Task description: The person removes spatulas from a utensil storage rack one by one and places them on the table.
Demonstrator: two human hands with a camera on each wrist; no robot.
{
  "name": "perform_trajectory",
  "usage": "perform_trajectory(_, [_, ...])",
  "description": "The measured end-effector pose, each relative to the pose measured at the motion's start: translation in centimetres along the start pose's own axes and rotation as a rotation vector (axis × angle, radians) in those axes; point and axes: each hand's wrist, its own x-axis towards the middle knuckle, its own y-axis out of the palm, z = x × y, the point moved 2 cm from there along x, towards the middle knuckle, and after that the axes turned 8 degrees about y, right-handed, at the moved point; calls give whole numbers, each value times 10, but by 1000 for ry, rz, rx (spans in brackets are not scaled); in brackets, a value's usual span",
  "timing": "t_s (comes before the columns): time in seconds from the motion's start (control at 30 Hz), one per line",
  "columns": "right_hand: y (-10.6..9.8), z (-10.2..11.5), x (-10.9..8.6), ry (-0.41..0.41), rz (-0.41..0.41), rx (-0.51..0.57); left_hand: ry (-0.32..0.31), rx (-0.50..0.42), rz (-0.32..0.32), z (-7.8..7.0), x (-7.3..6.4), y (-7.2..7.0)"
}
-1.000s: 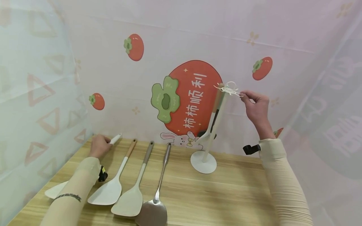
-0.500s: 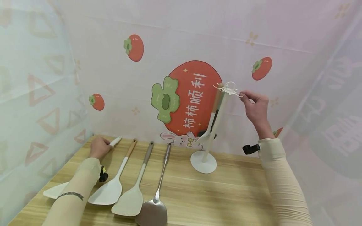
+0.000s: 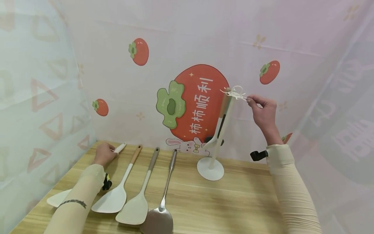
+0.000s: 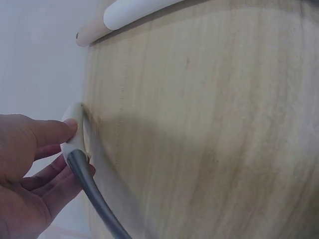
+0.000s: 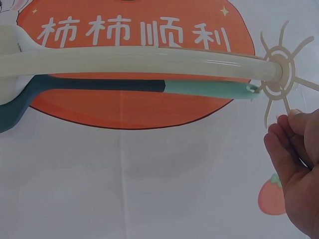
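Note:
At the table's far left edge, my left hand (image 3: 104, 154) pinches the white handle (image 4: 75, 130) of a turner between thumb and fingers. Its grey shaft (image 4: 94, 196) curves away below the hand; in the head view my forearm hides the middle, and a white blade (image 3: 58, 198) shows beyond it. My right hand (image 3: 264, 110) holds one hook of the white utensil stand (image 3: 219, 139) between thumb and fingertips, at the ring of hooks (image 5: 285, 79). From that ring hang a mint-handled utensil with a dark teal shaft (image 5: 119, 84) and a wooden-handled white one (image 3: 224, 105).
Three turners lie side by side right of the left arm: a white one with a wooden handle (image 3: 111, 200), a cream one (image 3: 134, 208) and a steel one (image 3: 160, 221). The stand's round base (image 3: 211, 175) rests near the patterned backdrop (image 3: 117, 78).
The white turner's handle end has shifted very slightly under my left hand. My right hand keeps its hold on the hook, and the stand has not visibly moved.

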Motion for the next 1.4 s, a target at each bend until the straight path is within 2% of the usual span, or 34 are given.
perform_trajectory(0.17, [-1, -18, 9, 13, -3, -32, -6, -5, 32, -9, 6, -4])
perform_trajectory(0.3, [-2, -22, 11, -1, 1, -37, 11, -6, 59, -26, 15, -10])
perform_trajectory(0.6, [-3, -18, 7, -17, -11, -50, 109, -57, -35, -78, 35, -21])
perform_trajectory(0.87, [-2, -18, 7, -18, -19, -45, 137, -125, -38, -118, 47, -27])
perform_trajectory(1.2, [-4, -18, 0, -56, -21, -7, 241, -217, -97, -173, 62, -28])
perform_trajectory(1.4, [-3, -14, -4, -83, -28, -6, 301, -286, -117, -214, 65, -27])
